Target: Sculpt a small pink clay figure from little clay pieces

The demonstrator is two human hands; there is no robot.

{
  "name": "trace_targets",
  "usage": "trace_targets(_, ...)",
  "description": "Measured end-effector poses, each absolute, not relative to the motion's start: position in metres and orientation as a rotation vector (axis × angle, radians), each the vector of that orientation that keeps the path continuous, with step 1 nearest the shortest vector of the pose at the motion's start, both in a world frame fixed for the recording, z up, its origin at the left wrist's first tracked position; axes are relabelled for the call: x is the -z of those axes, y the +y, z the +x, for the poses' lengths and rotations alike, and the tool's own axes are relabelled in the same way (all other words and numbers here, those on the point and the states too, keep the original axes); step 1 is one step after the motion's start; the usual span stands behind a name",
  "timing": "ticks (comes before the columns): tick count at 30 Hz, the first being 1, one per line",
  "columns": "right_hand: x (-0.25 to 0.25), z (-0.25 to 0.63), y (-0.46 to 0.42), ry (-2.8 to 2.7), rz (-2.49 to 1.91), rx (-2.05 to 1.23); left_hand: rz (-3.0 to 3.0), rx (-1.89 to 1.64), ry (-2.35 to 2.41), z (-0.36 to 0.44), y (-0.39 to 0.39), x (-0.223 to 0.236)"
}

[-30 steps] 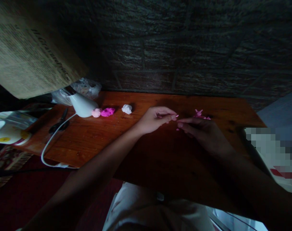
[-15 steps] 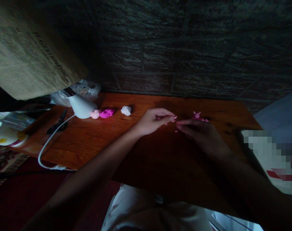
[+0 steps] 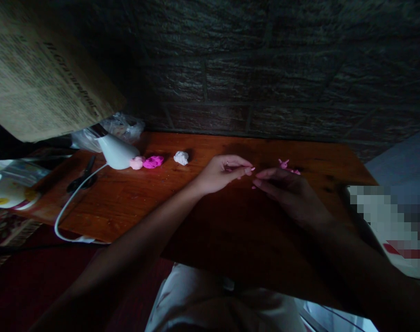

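Note:
My left hand [image 3: 218,174] pinches a small pink piece of modelling clay [image 3: 252,169] between thumb and fingertips, above the wooden table. Just to its right is my right hand [image 3: 292,191], thumb and index finger bent close together in a pinch. Anything between those two tips is too small and dark to make out. A tiny pink bit [image 3: 253,187] shows beside the right thumb. Behind the right hand, a small pink clay figure [image 3: 283,163] with ear-like points stands on the table, partly hidden, with more pink pieces [image 3: 295,171] near it.
Left of my hands lie a white clay lump [image 3: 181,158], a bright pink lump [image 3: 153,162] and a pale pink lump [image 3: 137,162] by a white lamp base [image 3: 118,152]. Scissors [image 3: 82,180] and a lamp cord [image 3: 59,221] lie further left. A stone-patterned wall [image 3: 230,83] rises behind.
The right index finger has bent and shifted slightly, its thumb now nearer the tiny pink bit. My left hand keeps its pinch on the clay. The view has moved a little.

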State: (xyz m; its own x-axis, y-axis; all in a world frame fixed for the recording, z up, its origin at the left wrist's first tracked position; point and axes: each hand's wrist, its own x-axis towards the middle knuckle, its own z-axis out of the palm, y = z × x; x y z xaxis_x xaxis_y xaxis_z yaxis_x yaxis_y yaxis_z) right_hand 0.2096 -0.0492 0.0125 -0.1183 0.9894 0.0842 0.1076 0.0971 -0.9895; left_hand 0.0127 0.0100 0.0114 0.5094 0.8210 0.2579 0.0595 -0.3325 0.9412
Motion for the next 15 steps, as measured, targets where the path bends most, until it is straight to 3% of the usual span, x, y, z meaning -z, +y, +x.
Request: trace_targets(15, -0.0099, 0.2072, -0.0517, -1.382, -1.21, -1.154, 1.705, -0.912, 0.744, 0.0136, 0.0084, -0.0099)
